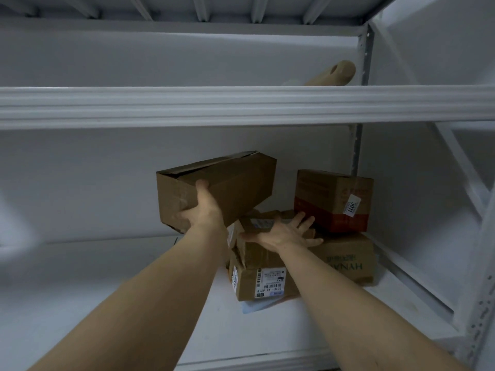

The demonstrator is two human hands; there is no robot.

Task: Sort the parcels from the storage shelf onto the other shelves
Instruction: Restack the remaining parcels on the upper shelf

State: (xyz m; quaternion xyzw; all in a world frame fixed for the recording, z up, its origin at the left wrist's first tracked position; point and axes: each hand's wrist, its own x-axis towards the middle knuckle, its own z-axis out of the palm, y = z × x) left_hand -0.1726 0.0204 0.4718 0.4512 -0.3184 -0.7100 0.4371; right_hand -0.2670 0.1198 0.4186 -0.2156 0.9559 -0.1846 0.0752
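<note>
Head camera: a long brown cardboard box (pixel 222 183) is gripped at its near end by the left hand (pixel 203 210). The thumb is laid up the end face and the fingers are curled round the lower corner. The box is held tilted, raised off the white shelf board (pixel 107 295); whether its underside touches the parcels below cannot be told.

Just right of that hand, the right hand (pixel 281 232) is laid flat, fingers spread, on top of a taped parcel (pixel 254 261) with barcode labels, which is set on the shelf board. A pale blue flat packet (pixel 254 307) is seen poking out beneath that parcel.

Just beyond the right hand's fingertips, a red-and-brown carton (pixel 329 199) with a "3011" sticker is stacked on a brown carton with green lettering (pixel 348 259), which is placed just right of the right wrist.

Above both hands, the frame is crossed by a white shelf beam (pixel 241 105). A tan rounded object (pixel 336 73) is glimpsed on the level above it.
</note>
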